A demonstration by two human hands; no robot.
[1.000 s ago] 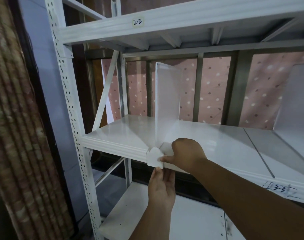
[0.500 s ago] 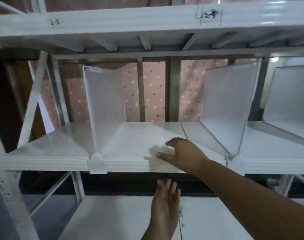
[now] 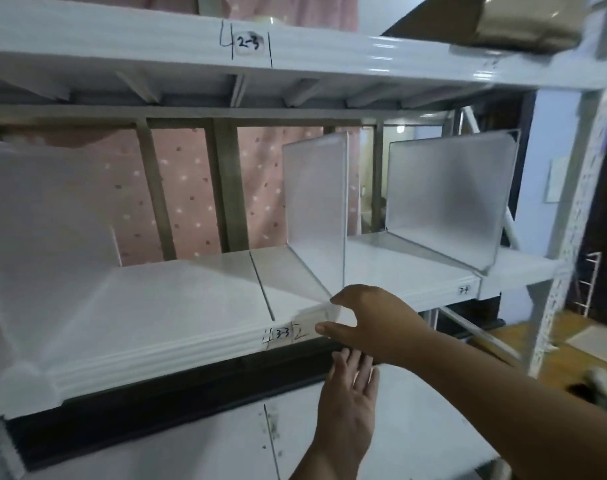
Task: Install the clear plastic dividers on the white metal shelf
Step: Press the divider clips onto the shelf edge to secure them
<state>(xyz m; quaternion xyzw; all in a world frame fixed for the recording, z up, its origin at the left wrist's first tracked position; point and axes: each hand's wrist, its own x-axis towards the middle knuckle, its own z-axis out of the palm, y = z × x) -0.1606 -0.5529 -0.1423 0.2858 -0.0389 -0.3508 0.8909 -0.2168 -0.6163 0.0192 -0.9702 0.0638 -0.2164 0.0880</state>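
Since half a second ago my view has swung to the right: the clear plastic divider I was working at (image 3: 42, 244) now sits at the far left of the frame, and my right hand (image 3: 374, 323) has slid along the front edge of the white metal shelf (image 3: 177, 306) to the next clear plastic divider in the middle (image 3: 315, 216).

From the head camera, my right hand is at the foot of that middle divider, where it meets the front lip of the shelf. Thumb and fingers are spread apart, curled loosely around the divider's front bottom corner, but motion blur keeps me from telling whether they actually touch it. My left hand (image 3: 350, 403) is below the shelf lip, palm up, fingers straight and loosely spread, gripping nothing; its fingertips (image 3: 350, 362) are just under my right wrist.

The middle divider stands upright on the shelf, just right of the seam between two shelf panels and of the handwritten "3-3" label (image 3: 283, 334) on the lip. A third clear plastic divider (image 3: 444, 199) stands upright further right, near the perforated white upright post (image 3: 568, 237). The upper shelf beam carries a "2-3" label (image 3: 248, 44).
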